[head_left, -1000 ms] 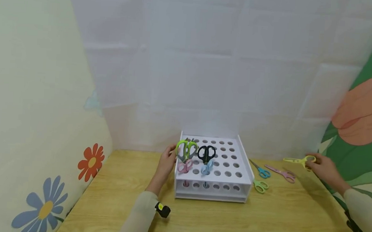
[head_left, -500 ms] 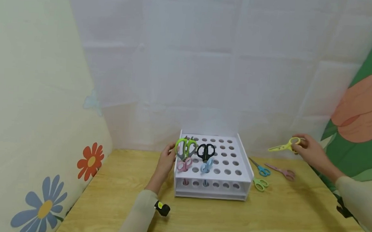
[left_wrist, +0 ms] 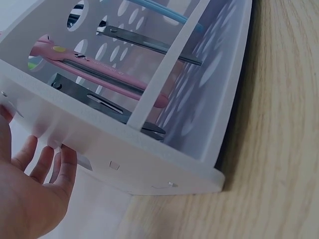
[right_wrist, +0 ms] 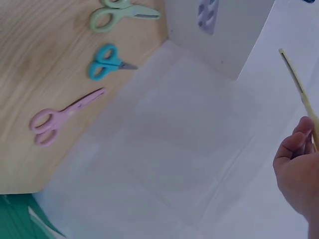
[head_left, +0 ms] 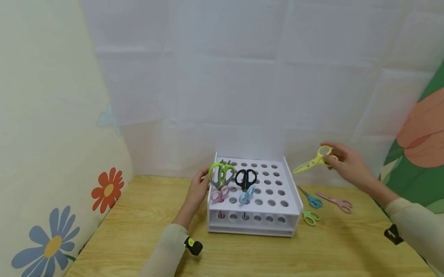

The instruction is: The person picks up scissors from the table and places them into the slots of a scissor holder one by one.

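Observation:
Raised above the table on the right, my right hand [head_left: 348, 164] pinches a pair of yellow scissors [head_left: 314, 162] by the handle loops. Their blades point down and left toward the white holed rack [head_left: 293, 210]. My left hand [head_left: 197, 188] is at the rack's left side, and in the left wrist view its fingertips [left_wrist: 67, 154] touch the side panel. Green-and-grey scissors [head_left: 215, 178], black scissors [head_left: 245, 180], pink scissors [head_left: 220, 194] and light-blue scissors [head_left: 246, 196] stand handles up in the rack. Below the top shelf, the left wrist view shows the pink scissors' sheathed blades [left_wrist: 99, 74].
To the rack's right lie teal scissors [head_left: 313, 201], pale pink scissors [head_left: 343, 205] and light-green scissors [head_left: 310, 217] on the wooden table [head_left: 260, 263]. A white sheet [head_left: 225, 92] hangs behind. Flower-patterned cloths stand at the left and right.
My right hand has lifted the yellow scissors off the right side of the table and carried them left toward the rack. My left hand stays at the rack's side.

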`<state>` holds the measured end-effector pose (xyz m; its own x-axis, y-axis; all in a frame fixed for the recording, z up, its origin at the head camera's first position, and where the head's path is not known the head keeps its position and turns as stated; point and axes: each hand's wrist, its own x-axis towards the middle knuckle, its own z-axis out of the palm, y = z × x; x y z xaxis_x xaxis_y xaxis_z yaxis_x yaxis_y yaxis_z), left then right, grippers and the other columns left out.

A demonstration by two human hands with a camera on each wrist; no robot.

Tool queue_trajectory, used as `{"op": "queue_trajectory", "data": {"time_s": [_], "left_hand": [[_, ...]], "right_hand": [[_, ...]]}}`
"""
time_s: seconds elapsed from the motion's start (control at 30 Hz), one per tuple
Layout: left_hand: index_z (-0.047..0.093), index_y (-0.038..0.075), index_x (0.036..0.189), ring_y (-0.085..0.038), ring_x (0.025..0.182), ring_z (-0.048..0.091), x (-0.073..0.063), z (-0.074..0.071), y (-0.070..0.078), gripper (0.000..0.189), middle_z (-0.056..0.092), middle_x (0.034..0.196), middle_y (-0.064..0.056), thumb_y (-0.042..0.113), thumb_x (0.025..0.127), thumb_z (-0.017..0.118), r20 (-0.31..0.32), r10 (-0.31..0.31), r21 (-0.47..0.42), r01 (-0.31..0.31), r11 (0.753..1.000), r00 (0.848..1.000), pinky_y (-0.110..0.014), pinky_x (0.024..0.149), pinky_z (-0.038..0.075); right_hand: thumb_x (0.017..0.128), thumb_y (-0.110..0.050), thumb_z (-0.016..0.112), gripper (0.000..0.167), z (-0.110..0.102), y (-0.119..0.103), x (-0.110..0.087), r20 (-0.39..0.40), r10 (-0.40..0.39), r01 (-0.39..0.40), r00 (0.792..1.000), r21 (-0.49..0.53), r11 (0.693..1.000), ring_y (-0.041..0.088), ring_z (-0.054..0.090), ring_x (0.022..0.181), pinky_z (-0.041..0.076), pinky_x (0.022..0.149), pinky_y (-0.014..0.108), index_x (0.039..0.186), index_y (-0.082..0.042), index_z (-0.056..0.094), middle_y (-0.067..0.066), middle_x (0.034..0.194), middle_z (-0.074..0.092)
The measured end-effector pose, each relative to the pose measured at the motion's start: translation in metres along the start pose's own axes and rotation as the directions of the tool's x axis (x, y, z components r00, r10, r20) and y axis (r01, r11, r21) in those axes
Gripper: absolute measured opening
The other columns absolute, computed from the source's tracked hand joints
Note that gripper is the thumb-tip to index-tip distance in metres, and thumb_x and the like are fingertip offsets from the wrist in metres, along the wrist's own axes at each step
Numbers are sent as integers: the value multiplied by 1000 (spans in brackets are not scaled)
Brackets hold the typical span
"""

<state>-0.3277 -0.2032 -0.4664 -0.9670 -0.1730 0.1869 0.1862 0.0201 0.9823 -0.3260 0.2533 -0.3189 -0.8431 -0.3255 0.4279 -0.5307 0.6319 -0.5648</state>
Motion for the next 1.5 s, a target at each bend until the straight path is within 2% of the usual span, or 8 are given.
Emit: {"op": "queue_trajectory", "data": {"time_s": [0.4, 0.6, 0.8, 0.9, 1.03, 1.1, 1.37, 1.5], "left_hand": [[60, 3, 136, -32, 121, 53, -4, 6, 3, 40, 52, 143, -15, 28, 105, 59, 10, -12, -26, 12, 1000, 1000, -34, 89, 52], [60, 2, 136, -31, 120, 54, -4, 10, 4, 38, 52, 144, -16, 25, 105, 58, 9, 8, -29, -8, 1000, 1000, -33, 86, 53], [60, 2, 136, -31, 120, 54, -3, 11, 5, 40, 52, 144, -16, 26, 105, 59, 27, 20, -37, -19, 999, 999, -32, 86, 53], [60, 1, 136, -31, 120, 53, -3, 10, 7, 41, 52, 142, -16, 27, 105, 59, 26, 22, -38, -21, 999, 999, -34, 88, 53], [60, 2, 136, -30, 120, 53, -2, 8, 8, 40, 53, 141, -15, 27, 104, 59, 29, 19, -35, -18, 999, 999, -35, 90, 53], [61, 3, 136, -30, 121, 53, -3, 8, 10, 40, 53, 142, -14, 28, 104, 60, 30, 14, -35, -13, 999, 999, -36, 90, 53], [60, 4, 137, -31, 124, 52, -6, 11, 15, 41, 51, 145, -14, 28, 104, 58, 22, -12, -30, 12, 999, 1000, -41, 94, 53], [59, 3, 138, -31, 124, 53, -5, 14, 20, 42, 51, 144, -15, 28, 104, 59, 35, -4, -41, 5, 999, 999, -41, 94, 52]], "right_hand": [[105, -21, 59, 41, 34, -35, 1, 209, 4, -7, 978, 16, 1000, 22, 64, 78, 56, 66, 39, 145, -12, 53, 7, 98, 67], [104, -18, 62, 41, 44, -52, -4, 274, -102, 109, 956, -8, 994, 18, 58, 71, 51, 60, 33, 144, -19, 56, 1, 92, 63], [101, -12, 63, 41, 55, -67, -12, 344, -237, 282, 909, -88, 955, 9, 51, 64, 46, 55, 28, 142, -17, 60, -9, 81, 59], [100, -10, 64, 42, 61, -73, -13, 373, -282, 335, 884, -86, 938, 7, 58, 76, 52, 65, 29, 142, -13, 59, -6, 97, 67], [100, -7, 64, 43, 70, -77, -12, 414, -324, 391, 851, -86, 917, 15, 64, 99, 56, 81, 37, 142, -12, 58, 3, 123, 67], [100, -6, 63, 44, 75, -77, -11, 437, -340, 416, 833, -89, 905, 17, 64, 100, 56, 81, 38, 143, -14, 58, 4, 126, 66], [95, 2, 65, 47, 90, -72, -14, 465, -466, 550, 753, -55, 833, 7, 59, 81, 55, 69, 31, 141, -11, 61, 1, 106, 70], [92, 4, 65, 49, 92, -70, -17, 453, -493, 593, 743, -105, 798, 8, 56, 78, 50, 68, 30, 139, -10, 63, -1, 97, 69]]}}
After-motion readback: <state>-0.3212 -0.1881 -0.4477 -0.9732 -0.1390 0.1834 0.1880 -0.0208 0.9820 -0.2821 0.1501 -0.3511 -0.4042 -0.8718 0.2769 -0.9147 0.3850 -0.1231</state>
